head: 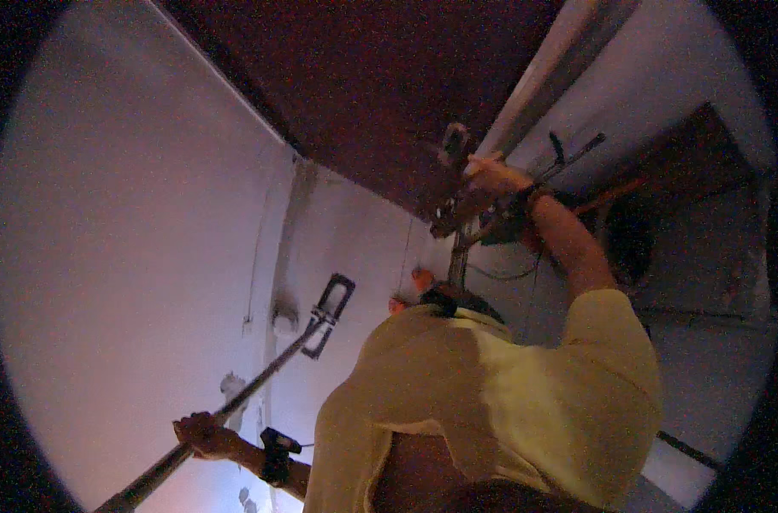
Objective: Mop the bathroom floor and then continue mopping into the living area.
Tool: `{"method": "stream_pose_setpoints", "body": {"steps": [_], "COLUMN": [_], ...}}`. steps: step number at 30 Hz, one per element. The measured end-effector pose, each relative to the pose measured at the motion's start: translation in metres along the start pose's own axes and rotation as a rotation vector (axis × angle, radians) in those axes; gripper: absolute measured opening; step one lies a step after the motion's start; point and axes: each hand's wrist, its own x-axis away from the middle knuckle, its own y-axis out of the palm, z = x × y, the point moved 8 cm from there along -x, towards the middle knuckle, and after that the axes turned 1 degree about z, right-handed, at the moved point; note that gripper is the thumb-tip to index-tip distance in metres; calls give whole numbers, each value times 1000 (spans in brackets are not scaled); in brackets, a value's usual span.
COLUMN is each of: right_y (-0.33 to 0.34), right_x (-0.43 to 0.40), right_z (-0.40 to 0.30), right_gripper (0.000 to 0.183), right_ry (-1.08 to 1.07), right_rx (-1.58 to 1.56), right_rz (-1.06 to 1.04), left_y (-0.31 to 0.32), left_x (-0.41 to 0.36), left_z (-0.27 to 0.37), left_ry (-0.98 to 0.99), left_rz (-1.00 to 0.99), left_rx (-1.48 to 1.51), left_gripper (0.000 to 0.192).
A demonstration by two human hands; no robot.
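At the lower left, my left hand (203,435) is closed around a long dark pole (260,378). The pole slants up to the right and ends in a hinged, open rectangular frame (336,298), like that of a flat mop. A dark device (278,452) is strapped to that forearm. My right arm reaches up at the right, its hand (496,176) against a dark cluster of tools or fittings (445,215). Blur and darkness hide what its fingers touch. A narrow metal post or pole (457,263) runs below this cluster.
Pale walls stand at the left (119,224) and right (671,58), bordering a dark reddish surface (376,77). A dark, boxy structure (690,211) lies beyond the right arm. Two small orange things (421,277) show near the yellow shirt (427,378). The light is dim.
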Motion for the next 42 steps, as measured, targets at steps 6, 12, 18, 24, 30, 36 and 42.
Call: {"method": "stream_pose_setpoints", "body": {"steps": [6, 12, 18, 24, 30, 36, 42], "right_y": [24, 31, 109, 118, 173, 189, 209], "right_x": [-29, -64, -137, -222, -166, -191, -199], "right_z": [0, -40, -14, -70, -121, -172, -221], "right_gripper": [43, 49, 44, 48, 91, 98, 81], "right_ry": [-37, -54, -419, -297, -284, -439, -538], "right_rx": [102, 478, 891, 442, 532, 453, 366], "right_rz": [-126, -227, -208, -52, 10, 91, -7], "left_y": [55, 124, 91, 117, 83, 147, 144], "left_x": [17, 41, -3, -47, -33, -26, -29], "left_z": [4, -14, -105, -123, -68, -74, -72], "left_ry": [-78, -24, -197, -221, 276, -106, -81], "left_rz": [187, 28, 2, 97, 61, -33, -4], "left_rx": [73, 126, 330, 213, -319, 270, 174], "left_gripper": [32, 18, 35, 32, 25, 35, 40]}}
